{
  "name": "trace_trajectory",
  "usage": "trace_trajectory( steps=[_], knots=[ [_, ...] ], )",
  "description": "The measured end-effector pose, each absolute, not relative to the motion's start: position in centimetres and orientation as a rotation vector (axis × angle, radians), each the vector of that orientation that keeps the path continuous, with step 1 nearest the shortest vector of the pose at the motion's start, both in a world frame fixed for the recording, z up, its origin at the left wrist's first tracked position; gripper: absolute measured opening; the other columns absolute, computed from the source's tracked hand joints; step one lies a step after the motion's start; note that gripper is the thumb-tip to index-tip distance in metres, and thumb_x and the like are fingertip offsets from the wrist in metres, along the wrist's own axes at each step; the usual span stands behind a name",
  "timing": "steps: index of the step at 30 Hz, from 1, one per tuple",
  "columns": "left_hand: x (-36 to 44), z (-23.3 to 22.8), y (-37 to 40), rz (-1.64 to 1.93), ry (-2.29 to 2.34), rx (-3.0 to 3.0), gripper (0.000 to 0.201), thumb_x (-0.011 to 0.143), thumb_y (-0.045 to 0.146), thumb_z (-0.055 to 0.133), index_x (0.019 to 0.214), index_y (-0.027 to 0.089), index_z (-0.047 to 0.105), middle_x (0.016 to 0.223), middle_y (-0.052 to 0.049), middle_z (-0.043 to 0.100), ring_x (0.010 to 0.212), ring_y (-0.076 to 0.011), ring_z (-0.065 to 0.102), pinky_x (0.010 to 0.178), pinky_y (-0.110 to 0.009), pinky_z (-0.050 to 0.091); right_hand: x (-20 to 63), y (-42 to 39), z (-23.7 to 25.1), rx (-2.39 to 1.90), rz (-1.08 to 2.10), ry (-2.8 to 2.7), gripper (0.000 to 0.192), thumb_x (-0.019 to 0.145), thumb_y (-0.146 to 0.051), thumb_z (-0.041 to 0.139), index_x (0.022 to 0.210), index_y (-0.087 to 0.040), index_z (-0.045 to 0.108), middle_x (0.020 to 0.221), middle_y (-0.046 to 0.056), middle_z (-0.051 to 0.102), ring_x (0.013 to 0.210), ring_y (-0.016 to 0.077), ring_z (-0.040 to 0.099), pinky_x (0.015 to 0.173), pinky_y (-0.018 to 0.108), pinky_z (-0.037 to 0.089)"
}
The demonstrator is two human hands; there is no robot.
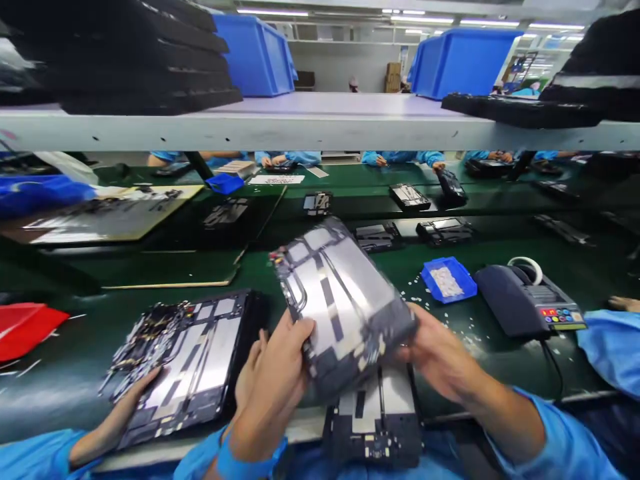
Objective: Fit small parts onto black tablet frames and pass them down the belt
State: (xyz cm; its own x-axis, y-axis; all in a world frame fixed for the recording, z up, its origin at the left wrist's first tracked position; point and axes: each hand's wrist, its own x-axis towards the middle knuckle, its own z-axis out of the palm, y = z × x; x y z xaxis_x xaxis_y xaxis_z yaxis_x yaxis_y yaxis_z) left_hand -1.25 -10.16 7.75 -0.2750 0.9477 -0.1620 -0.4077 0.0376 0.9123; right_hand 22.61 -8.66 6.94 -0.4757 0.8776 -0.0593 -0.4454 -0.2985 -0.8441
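Aslant in both hands (283, 357) (437, 353), one flat device (345, 293)

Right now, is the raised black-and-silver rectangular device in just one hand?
No, the left hand and right hand both hold the device.

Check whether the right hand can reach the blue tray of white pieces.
Probably yes: nothing seems to stand between the right hand and the blue tray, though the hand would first have to leave the device.
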Motion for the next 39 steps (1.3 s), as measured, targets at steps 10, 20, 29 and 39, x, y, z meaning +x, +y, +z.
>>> trace_trajectory(
  steps=[10, 20, 29, 39],
  knots=[
    [-1.2, 0.9, -12.7, 0.971, 1.622, 1.321, 0.062, 0.077, 0.036, 0.065, 0.138, 0.020, 0.066, 0.134, -0.013, 0.065, 0.135, -0.0353, 0.055, 0.123, -0.054, 0.034, 28.4, -14.6, -2.7, -1.205, 1.594, -1.212, 0.061, 0.086, -0.063, 0.073, 0.137, -0.031, 0.064, 0.121, 0.012, 0.068, 0.084, 0.0220, 0.069, 0.080, 0.042, 0.061],
    [0.4, -2.6, -16.0, 1.111, 1.497, 1.097, 0.069, 0.090, 0.035, 0.065, 0.156, 0.025, 0.048, 0.165, -0.011, 0.042, 0.154, -0.0316, 0.036, 0.128, -0.046, 0.026, 27.6, -14.2, -4.2, -1.321, 1.256, -1.510, 0.068, 0.096, -0.054, 0.062, 0.158, -0.032, 0.047, 0.163, 0.010, 0.044, 0.152, 0.0326, 0.039, 0.126, 0.053, 0.032],
    [-3.0, 4.2, -1.8, 0.605, 1.413, 2.353, 0.046, 0.091, 0.010, 0.053, 0.121, 0.036, 0.077, 0.138, -0.010, 0.065, 0.125, -0.0333, 0.056, 0.108, -0.053, 0.040, 27.4, -9.1, 1.8, -1.235, 0.906, -1.664, 0.041, 0.095, -0.034, 0.062, 0.135, -0.031, 0.067, 0.150, 0.009, 0.055, 0.136, 0.0276, 0.054, 0.105, 0.040, 0.052],
    [-3.8, 3.0, -2.9, 0.839, 1.458, 2.469, 0.025, 0.095, 0.026, 0.054, 0.088, 0.028, 0.079, 0.110, -0.009, 0.075, 0.104, -0.0269, 0.064, 0.093, -0.041, 0.049, 19.1, -0.4, 5.1, -1.141, 1.286, -1.905, 0.023, 0.090, -0.020, 0.061, 0.107, -0.022, 0.077, 0.094, 0.002, 0.077, 0.079, 0.0165, 0.069, 0.072, 0.027, 0.052]
  ],
)
